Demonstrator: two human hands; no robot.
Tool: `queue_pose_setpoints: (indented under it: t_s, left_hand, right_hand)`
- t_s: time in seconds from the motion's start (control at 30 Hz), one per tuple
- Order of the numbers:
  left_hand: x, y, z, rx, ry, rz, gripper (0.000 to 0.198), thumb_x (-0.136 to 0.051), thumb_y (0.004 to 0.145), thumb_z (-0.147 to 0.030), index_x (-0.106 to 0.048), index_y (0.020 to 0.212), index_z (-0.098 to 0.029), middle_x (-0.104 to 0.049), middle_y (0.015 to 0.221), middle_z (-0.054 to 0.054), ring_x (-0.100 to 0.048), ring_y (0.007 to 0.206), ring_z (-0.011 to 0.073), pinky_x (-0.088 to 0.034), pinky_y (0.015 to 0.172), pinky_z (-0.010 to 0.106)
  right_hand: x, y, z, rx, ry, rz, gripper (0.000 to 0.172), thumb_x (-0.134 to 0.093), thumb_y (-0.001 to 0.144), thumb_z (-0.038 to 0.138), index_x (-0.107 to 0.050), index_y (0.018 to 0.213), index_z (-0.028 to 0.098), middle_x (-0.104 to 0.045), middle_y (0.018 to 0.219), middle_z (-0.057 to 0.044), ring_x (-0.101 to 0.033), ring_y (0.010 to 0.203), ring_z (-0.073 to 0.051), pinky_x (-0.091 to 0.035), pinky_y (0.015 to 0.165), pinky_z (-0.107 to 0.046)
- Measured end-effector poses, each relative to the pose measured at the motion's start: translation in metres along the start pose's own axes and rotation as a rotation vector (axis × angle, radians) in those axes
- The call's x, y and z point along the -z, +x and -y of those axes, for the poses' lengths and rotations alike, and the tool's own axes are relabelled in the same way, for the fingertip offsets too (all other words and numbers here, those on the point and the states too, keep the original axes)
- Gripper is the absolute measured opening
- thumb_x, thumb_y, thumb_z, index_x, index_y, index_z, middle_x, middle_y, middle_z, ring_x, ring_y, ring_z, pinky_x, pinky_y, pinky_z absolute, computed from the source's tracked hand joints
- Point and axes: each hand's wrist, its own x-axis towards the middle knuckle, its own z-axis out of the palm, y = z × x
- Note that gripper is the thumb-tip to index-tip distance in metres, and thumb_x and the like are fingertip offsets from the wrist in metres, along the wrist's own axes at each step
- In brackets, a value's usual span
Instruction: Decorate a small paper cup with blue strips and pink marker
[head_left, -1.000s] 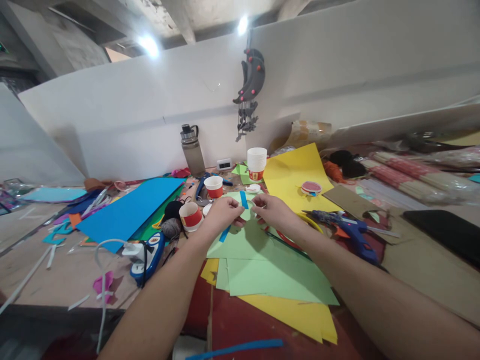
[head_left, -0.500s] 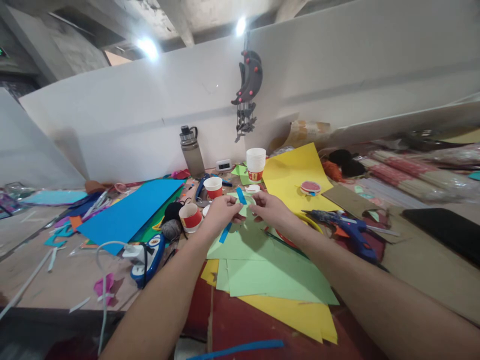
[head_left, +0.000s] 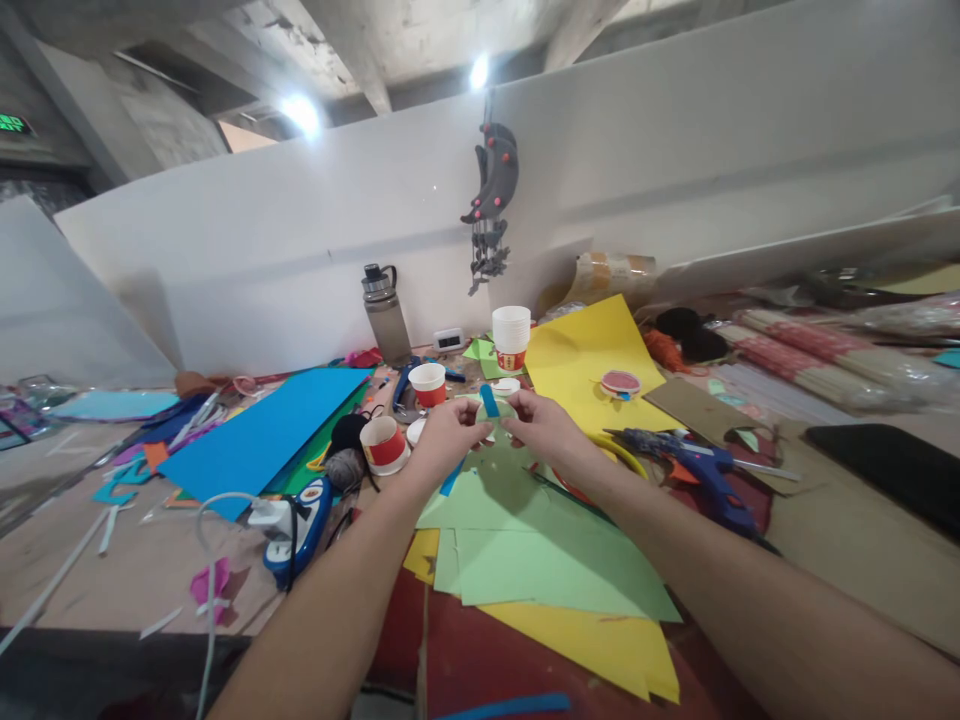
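Observation:
My left hand point(head_left: 444, 436) and my right hand point(head_left: 541, 424) meet above the table and pinch a small pale green paper piece point(head_left: 495, 412) between them. A narrow blue strip point(head_left: 489, 400) runs across that piece, and its lower end shows below my left hand. Both hands are closed on the piece. Under them lie light green sheets point(head_left: 547, 560) stacked on yellow sheets point(head_left: 600, 645).
Red-and-white paper cups point(head_left: 384, 444) stand left of my hands, with a white cup stack point(head_left: 512, 336) and a grey bottle point(head_left: 385, 315) behind. A blue sheet point(head_left: 262, 432), a blue glue gun point(head_left: 701, 470), a big yellow sheet point(head_left: 592, 355) and scraps cover the table. A white wall rises behind.
My hands have lifted the green piece slightly and turned it, so the blue strip stands more upright. The view has tilted up a little.

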Motion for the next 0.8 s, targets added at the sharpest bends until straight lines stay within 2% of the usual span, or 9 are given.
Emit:
queue_pose_setpoints:
  t_s: [0.2, 0.33, 0.43, 0.6, 0.8]
  left_hand:
    - [-0.003, -0.002, -0.002, -0.200, 0.094, -0.121, 0.013, -0.062, 0.071, -0.027, -0.065, 0.078, -0.017, -0.063, 0.067, 0.001, -0.055, 0.061, 0.0121, -0.041, 0.057, 0.022]
    - [-0.003, -0.005, -0.005, -0.275, 0.230, -0.218, 0.014, -0.059, 0.074, -0.029, -0.067, 0.078, -0.018, -0.064, 0.072, 0.001, -0.054, 0.065, 0.0130, -0.040, 0.059, 0.023]
    - [-0.003, -0.005, -0.007, -0.250, 0.223, -0.231, 0.015, -0.059, 0.074, -0.030, -0.065, 0.076, -0.017, -0.064, 0.071, 0.001, -0.053, 0.064, 0.0126, -0.040, 0.060, 0.024]
    - [-0.003, -0.003, -0.007, -0.114, 0.039, -0.140, 0.022, -0.062, 0.071, -0.038, -0.062, 0.074, -0.016, -0.059, 0.065, 0.000, -0.049, 0.056, 0.0106, -0.038, 0.054, 0.023]
    - [-0.002, 0.000, 0.001, -0.046, -0.053, -0.108, 0.026, -0.065, 0.068, -0.040, -0.062, 0.075, -0.015, -0.058, 0.064, 0.001, -0.049, 0.054, 0.0099, -0.036, 0.051, 0.023]
  right_hand:
    - [0.002, -0.002, 0.003, 0.197, -0.111, -0.070, 0.011, -0.051, 0.072, 0.022, -0.058, 0.080, 0.020, -0.061, 0.074, 0.000, -0.053, 0.065, -0.014, -0.042, 0.061, -0.027]
    - [0.001, -0.005, 0.007, 0.229, -0.099, -0.092, 0.014, -0.051, 0.075, 0.025, -0.059, 0.086, 0.020, -0.063, 0.080, -0.002, -0.054, 0.070, -0.015, -0.043, 0.065, -0.028]
    - [-0.001, -0.006, 0.009, 0.207, -0.028, -0.089, 0.015, -0.053, 0.075, 0.027, -0.058, 0.087, 0.020, -0.062, 0.078, -0.001, -0.053, 0.068, -0.015, -0.043, 0.063, -0.027]
    - [-0.003, -0.006, 0.011, 0.118, 0.144, -0.046, 0.016, -0.054, 0.072, 0.026, -0.059, 0.085, 0.019, -0.060, 0.074, 0.001, -0.051, 0.061, -0.013, -0.043, 0.058, -0.026]
    - [-0.001, -0.005, 0.012, 0.078, 0.154, 0.002, 0.017, -0.057, 0.071, 0.027, -0.062, 0.084, 0.019, -0.063, 0.075, -0.001, -0.052, 0.062, -0.013, -0.045, 0.056, -0.026]
